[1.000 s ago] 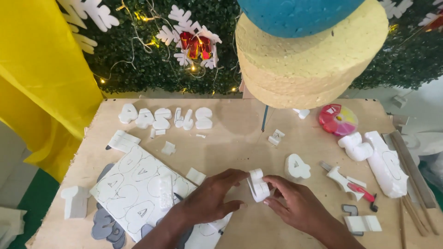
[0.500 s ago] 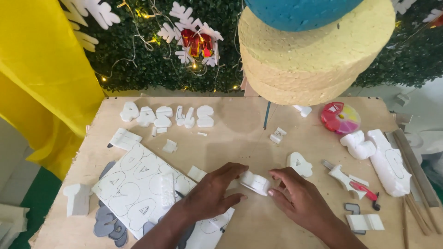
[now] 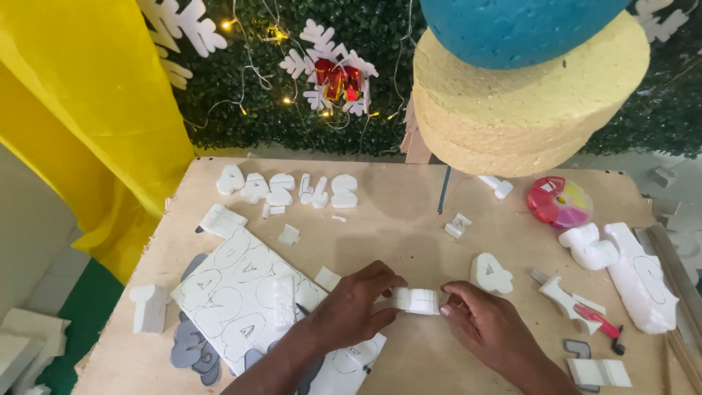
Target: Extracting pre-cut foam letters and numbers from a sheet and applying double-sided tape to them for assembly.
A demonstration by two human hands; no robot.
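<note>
Risks, L to R: the foam sheet (image 3: 241, 300) drawn w/ letter outlines lies just under the left forearm, so a careless elbow could drag it, or dent it, since foam looks soft. Left hand (image 3: 351, 307) has fingers closed on the left end of a small white foam piece (image 3: 415, 300); right hand (image 3: 486, 325) pinches its right end, both clamped, the piece held between them just above the plywood table (image 3: 409, 227), near the front edge. Squeezing too hard could probably snap or crush the piece, which looks thin & brittle; a slip could drop it among the scraps. To the right, a red-handled cutter (image 3: 596, 318) lies near the right wrist, so a sideways sweep could catch it. Surface: pale plywood, littered w/ a row of cut foam letters (image 3: 289, 190) at the back, a lone foam letter (image 3: 491, 274) near centre-right, a red round case (image 3: 559, 201) & bigger foam offcuts (image 3: 632, 267) far right. Room: yellow cloth (image 3: 95, 110) on the left, green hedge wall (image 3: 292, 88) w/ fairy lights & white snowflakes behind, stacked yellow & blue foam discs (image 3: 526, 88) overhead on a thin rod.
</note>
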